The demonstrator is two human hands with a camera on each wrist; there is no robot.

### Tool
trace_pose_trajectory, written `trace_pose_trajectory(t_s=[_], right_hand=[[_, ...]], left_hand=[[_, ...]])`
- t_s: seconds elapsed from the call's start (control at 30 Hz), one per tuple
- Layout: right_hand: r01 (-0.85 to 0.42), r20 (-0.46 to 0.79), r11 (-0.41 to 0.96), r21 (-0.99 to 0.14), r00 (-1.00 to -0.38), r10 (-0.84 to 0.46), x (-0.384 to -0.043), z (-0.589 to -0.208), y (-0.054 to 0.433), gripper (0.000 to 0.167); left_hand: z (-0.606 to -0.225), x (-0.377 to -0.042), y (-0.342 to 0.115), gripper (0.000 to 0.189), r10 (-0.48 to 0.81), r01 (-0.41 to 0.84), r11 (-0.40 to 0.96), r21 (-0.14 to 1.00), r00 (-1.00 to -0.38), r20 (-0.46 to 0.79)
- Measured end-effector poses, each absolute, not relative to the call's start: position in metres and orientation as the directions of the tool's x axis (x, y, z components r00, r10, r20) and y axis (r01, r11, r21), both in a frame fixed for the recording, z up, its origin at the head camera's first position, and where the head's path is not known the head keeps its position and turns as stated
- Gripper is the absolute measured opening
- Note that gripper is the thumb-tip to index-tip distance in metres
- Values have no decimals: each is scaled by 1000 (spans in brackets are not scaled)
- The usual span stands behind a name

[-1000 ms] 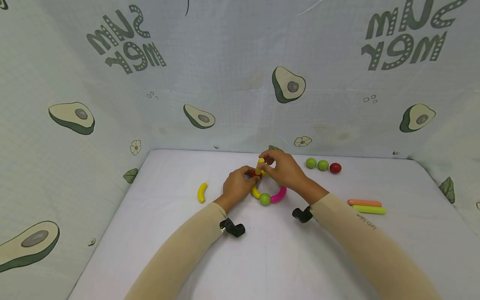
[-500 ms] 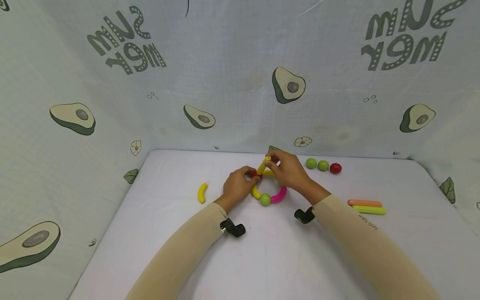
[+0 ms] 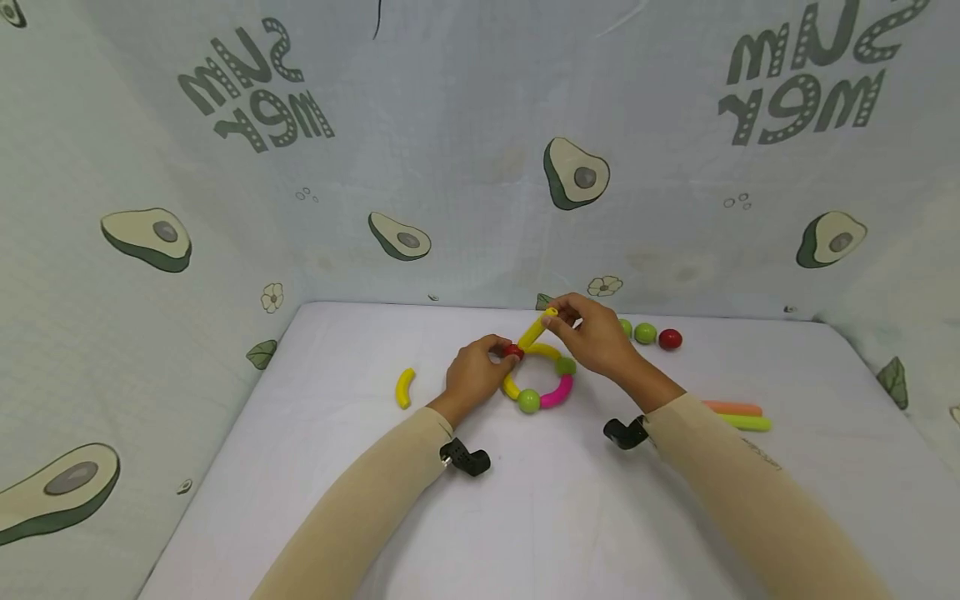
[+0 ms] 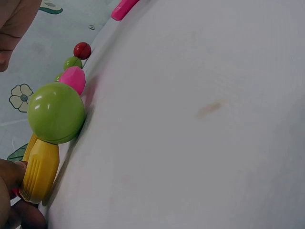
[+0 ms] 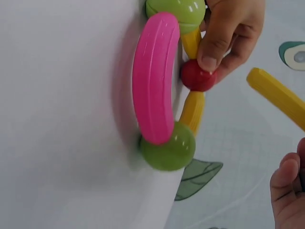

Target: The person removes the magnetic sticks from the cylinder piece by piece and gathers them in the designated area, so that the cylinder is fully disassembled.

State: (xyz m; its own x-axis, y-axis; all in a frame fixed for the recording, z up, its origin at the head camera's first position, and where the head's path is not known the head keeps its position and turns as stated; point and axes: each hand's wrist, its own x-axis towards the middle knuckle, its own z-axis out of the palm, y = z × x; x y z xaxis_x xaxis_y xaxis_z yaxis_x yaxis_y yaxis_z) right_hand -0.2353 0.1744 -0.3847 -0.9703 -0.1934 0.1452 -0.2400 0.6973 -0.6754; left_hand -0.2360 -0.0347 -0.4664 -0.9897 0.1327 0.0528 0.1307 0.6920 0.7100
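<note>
Across a white tabletop (image 3: 525, 525), backed by a pale cloth (image 3: 465, 125) printed with avocados, leaves, flowers and lettering. To the left, a curved yellow piece (image 3: 404, 388); toward the rear right, green balls (image 3: 645, 333) beside a loose red one (image 3: 671, 339); nearer, an orange rod (image 3: 738, 409) and a lime rod (image 3: 750, 423), partly behind the right sleeve (image 3: 727, 475). With both forearms stretched forward, converging at a ring of balls and curved pieces (image 3: 557, 392). With the left hand (image 3: 477, 367), gripping the ring's red ball (image 3: 513, 351), thumb pressed on it. With the right hand (image 3: 592, 333), farther right and higher, pinching a yellow rod (image 3: 534, 331) by its upper end between thumb and fingers. Held above the far side of the ring, long axis slanting: upper end up and rightward, lower end down and leftward toward the red ball, yet apart from it in the right wrist view.
</note>
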Motion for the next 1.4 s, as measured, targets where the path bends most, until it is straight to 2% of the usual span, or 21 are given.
trace_pose_trajectory(t_s=[0.57, 0.87, 1.4], right_hand=[[-181, 60, 730, -659, -980, -189, -224, -386, 233, 26], [-140, -18, 787, -600, -982, -188, -222, -384, 255, 30], [-183, -9, 810, -557, -974, -226, -210, -386, 291, 35]], left_hand=[[-465, -235, -34, 27, 115, 106, 700, 706, -993, 35], [-464, -235, -34, 30, 114, 102, 702, 705, -993, 30], [-463, -234, -34, 29, 119, 95, 697, 711, -993, 15]])
